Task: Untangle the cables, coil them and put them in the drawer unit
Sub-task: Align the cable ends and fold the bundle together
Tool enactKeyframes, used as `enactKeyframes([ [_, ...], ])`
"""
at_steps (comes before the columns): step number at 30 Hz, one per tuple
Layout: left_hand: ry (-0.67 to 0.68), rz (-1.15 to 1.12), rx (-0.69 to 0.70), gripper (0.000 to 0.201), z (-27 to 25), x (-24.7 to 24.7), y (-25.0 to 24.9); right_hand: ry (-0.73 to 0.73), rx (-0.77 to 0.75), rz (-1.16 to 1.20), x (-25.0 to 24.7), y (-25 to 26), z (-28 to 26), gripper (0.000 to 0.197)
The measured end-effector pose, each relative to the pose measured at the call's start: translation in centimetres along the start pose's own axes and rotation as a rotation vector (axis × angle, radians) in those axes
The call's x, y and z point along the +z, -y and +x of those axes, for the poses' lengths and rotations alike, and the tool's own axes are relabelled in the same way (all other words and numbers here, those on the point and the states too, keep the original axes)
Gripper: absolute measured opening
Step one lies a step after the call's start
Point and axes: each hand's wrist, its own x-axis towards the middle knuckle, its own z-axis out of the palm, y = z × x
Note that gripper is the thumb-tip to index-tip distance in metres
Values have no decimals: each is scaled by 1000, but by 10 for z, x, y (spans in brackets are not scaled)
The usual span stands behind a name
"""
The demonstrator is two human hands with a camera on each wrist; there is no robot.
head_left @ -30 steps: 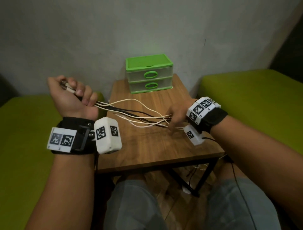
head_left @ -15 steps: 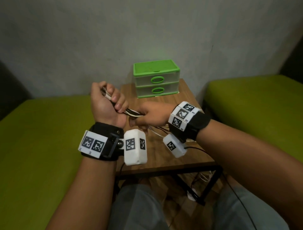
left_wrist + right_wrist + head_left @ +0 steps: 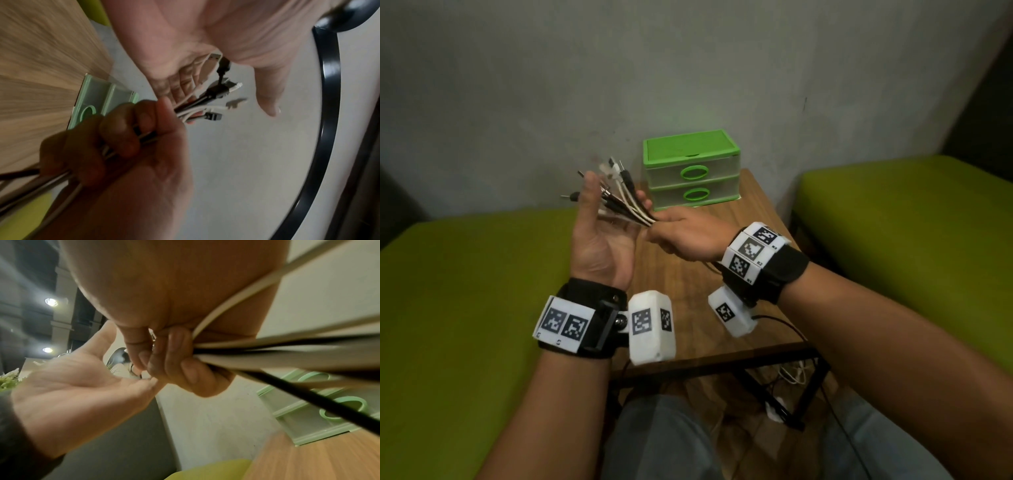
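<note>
My 2 hands (image 3: 602, 246) (image 3: 685, 236); 1 cable bunch (image 3: 626, 202), mid frame, exact no. unclear; 1 drawer unit (image 3: 690, 168) w/ 2 drawers; 1 table (image 3: 750, 212).

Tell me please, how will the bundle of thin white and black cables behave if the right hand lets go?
The bundle of thin white and black cables looks floppy: beyond the right hand its plug ends fan apart. Released, it would probably spill over the open left hand. It seems light, since one fist carries it.
</note>
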Motion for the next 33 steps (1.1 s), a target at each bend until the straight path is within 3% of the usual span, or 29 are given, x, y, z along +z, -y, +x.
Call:
enactKeyframes([
  [3,-37,52,-11,47,-1,7,2,-1,1,18,3,-1,-1,33],
  [6,-45,95,-59,9,0,19,1,4,-11,-38,7,0,-5,26],
  [9,-34,161,-78,28,2,24,-2,46,-17,-136,8,3,-8,29],
  [13,-36,72,-141,48,5,24,-6,51,9,-177,8,1,-12,35],
  [17,-68,30,-173,51,4,27,-10,107,67,-106,6,-5,-16,40],
  [21,-110,1,-144,38,7,25,-13,98,127,-115,-1,-10,-19,43],
  [27,1,7,-199,45,7,23,-17,154,139,-70,-1,-13,-22,40],
  [33,1,46,-235,61,11,24,-31,248,163,-19,-11,-21,-29,37],
])
